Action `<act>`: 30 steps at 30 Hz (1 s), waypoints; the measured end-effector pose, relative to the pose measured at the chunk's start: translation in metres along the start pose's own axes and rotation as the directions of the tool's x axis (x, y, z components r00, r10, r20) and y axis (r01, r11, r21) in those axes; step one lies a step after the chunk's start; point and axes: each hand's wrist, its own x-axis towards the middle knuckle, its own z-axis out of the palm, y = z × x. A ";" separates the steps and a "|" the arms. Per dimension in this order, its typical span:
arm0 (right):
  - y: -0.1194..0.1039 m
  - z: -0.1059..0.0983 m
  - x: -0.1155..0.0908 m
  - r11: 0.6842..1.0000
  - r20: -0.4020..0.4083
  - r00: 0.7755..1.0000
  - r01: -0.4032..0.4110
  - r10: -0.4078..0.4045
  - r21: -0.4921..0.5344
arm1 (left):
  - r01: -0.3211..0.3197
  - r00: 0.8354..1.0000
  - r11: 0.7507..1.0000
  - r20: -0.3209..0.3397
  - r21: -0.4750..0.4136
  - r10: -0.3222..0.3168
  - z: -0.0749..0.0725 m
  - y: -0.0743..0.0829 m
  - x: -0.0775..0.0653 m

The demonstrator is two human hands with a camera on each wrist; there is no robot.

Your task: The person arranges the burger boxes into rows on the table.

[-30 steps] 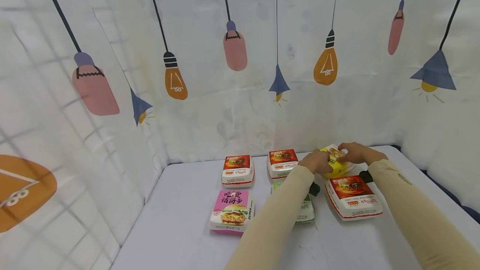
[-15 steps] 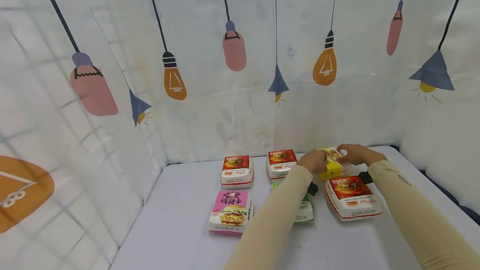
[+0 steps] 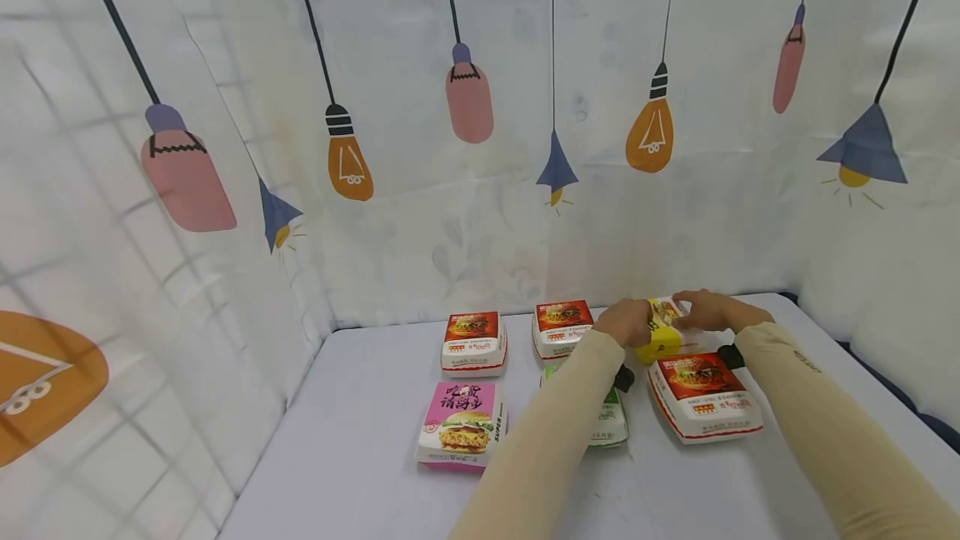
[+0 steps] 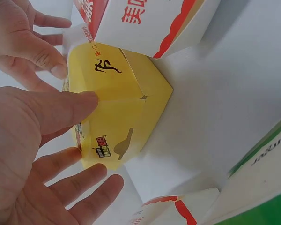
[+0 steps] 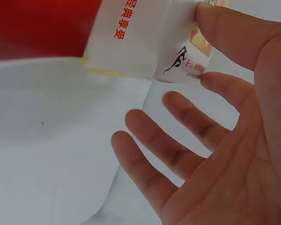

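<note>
A yellow-and-white burger box sits at the back right of the table, between both hands. My left hand holds its left side. In the left wrist view, the thumb lies on the yellow side and the other fingers spread below. My right hand pinches the far right corner between thumb and index finger. In the right wrist view, its other three fingers stay apart from the box. Just in front is a red-topped burger box.
Two more red-topped boxes, one at the back left and one at the back middle, stand along the far edge. A pink box lies at front left. My left sleeve partly hides a green box. A lamp-print curtain hangs behind.
The yellow-and-white box has turned from a slant to a straighter stance and come slightly lower, with both hands staying on it. The other boxes have not moved.
</note>
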 end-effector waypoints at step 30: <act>-0.005 0.000 -0.004 0.995 -0.034 0.996 0.084 -0.086 -0.056 | -0.035 0.997 0.986 -0.068 0.164 0.047 0.003 0.000 0.005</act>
